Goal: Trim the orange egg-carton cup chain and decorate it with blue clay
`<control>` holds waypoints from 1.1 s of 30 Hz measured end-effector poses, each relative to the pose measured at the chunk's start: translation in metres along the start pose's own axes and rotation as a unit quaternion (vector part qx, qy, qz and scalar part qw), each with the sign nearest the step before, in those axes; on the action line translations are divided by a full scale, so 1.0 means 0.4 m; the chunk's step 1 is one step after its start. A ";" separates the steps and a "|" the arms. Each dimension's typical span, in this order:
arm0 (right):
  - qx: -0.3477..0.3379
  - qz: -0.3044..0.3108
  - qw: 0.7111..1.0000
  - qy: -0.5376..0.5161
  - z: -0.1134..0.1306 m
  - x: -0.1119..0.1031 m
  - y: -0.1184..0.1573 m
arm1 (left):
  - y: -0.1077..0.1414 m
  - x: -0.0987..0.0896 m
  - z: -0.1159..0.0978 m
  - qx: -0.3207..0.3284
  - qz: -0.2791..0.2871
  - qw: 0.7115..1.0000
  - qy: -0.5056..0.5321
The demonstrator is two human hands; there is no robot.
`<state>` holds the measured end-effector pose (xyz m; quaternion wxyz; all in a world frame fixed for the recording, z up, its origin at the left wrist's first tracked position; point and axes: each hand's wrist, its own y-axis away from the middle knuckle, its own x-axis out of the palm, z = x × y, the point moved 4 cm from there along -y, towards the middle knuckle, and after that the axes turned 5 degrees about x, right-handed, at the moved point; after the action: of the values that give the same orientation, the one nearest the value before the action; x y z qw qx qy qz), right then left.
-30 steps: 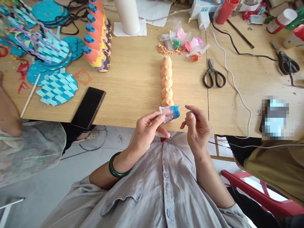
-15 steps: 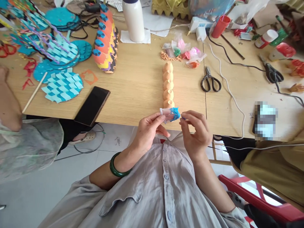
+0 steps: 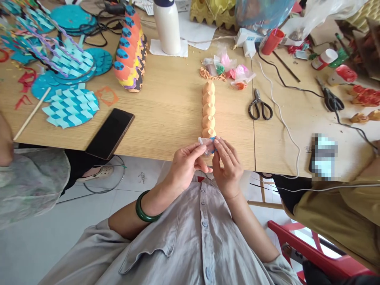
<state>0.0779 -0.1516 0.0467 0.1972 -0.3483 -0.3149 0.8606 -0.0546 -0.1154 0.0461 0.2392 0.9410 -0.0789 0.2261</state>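
The small clear plastic bag with blue putty-like stuff in one end point(image 3: 208, 146) is held up between two bare hands, over the near edge of the table. That light wooden table point(image 3: 166, 118) carries everything else. At its far side a bulging, bluish see-through plastic sack point(image 3: 263, 14) holds brownish contents too blurred to name; beside it sits a yellow moulded egg carton point(image 3: 212, 12). Left of these stands a long ridged orange form with blue spots and yellow, purple and black patches point(image 3: 130, 51). A white bottle with a dark blue cap point(image 3: 166, 33) rests on white paper point(image 3: 184, 52), its contents hidden. A straight row of pale orange pointed cup shapes point(image 3: 208, 109) runs toward the bag, its near end just beyond it.

The left hand point(image 3: 185, 166) pinches the bag's whitish end between thumb and forefinger, other fingers loosely curled. The right hand point(image 3: 228, 168) has its fingers narrow and together against the blue end; whether they grip anything I cannot tell. Farther right, a red cup point(image 3: 272, 41) has a thin pink piece poking up from it. Past the row, little clear packets point(image 3: 242, 72) contain pink, green and orange-red lumps, next to fine orange shavings point(image 3: 208, 74).
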 end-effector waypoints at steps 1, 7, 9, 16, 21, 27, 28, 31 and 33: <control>0.000 0.011 1.000 -0.006 -0.002 0.007 0.001 | -0.003 -0.002 0.000 0.003 -0.005 1.000 0.001; 0.034 -0.054 0.996 -0.063 -0.013 -0.003 -0.028 | -0.015 -0.013 0.001 0.002 -0.011 1.000 0.002; 0.028 -0.036 0.997 -0.059 -0.015 0.002 -0.039 | -0.016 -0.012 -0.005 0.006 -0.010 1.000 0.010; 0.021 -0.019 1.000 0.000 -0.020 0.007 -0.039 | -0.016 -0.016 -0.018 0.019 0.005 1.000 -0.014; 0.143 0.031 0.980 -0.132 -0.054 0.014 -0.045 | -0.023 -0.022 -0.012 0.028 0.009 0.999 -0.042; 0.322 -0.017 0.910 -0.261 -0.093 -0.001 -0.042 | -0.032 -0.029 -0.014 0.027 -0.007 0.999 -0.030; 0.297 -0.020 0.925 -0.238 -0.085 -0.003 -0.042 | -0.032 -0.028 -0.013 0.023 -0.006 0.999 -0.028; 0.186 0.011 0.973 -0.134 -0.054 0.009 -0.040 | -0.031 -0.022 -0.008 0.017 -0.002 1.000 -0.024; 0.168 0.028 0.979 -0.114 -0.049 0.019 -0.035 | -0.030 -0.022 -0.005 0.015 -0.004 1.000 -0.025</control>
<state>0.0886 -0.1293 0.0419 0.1915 -0.2190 -0.1764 0.9403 -0.0599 -0.1035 0.0387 0.2239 0.9501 -0.0775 0.2031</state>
